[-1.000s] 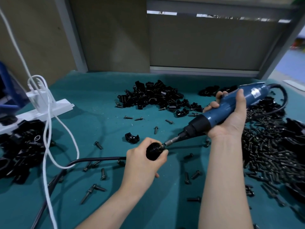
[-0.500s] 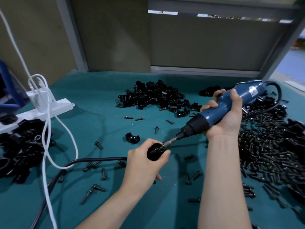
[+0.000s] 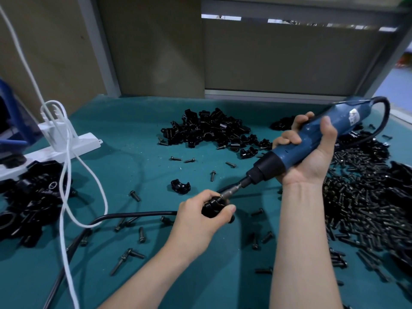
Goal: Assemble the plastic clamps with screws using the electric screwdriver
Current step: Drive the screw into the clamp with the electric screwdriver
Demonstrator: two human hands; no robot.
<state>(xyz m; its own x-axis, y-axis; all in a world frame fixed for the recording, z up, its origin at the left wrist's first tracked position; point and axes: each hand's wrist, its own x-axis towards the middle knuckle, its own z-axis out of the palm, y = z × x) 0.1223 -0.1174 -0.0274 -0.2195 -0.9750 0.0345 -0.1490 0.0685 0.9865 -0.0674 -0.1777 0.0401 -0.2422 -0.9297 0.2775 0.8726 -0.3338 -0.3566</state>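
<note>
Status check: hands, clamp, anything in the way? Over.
Left hand grips clamp. Right hand holds electric screwdriver, bit tip at clamp. Loose screws around; nothing blocking.

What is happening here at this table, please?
A person is assembling plastic clamps at a teal table. The left hand holds one black clamp. The right hand grips a blue electric screwdriver, whose bit meets the clamp. A pile of clamps lies farther back, and a heap of screws lies at the right. Single screws are scattered around the hands.
</note>
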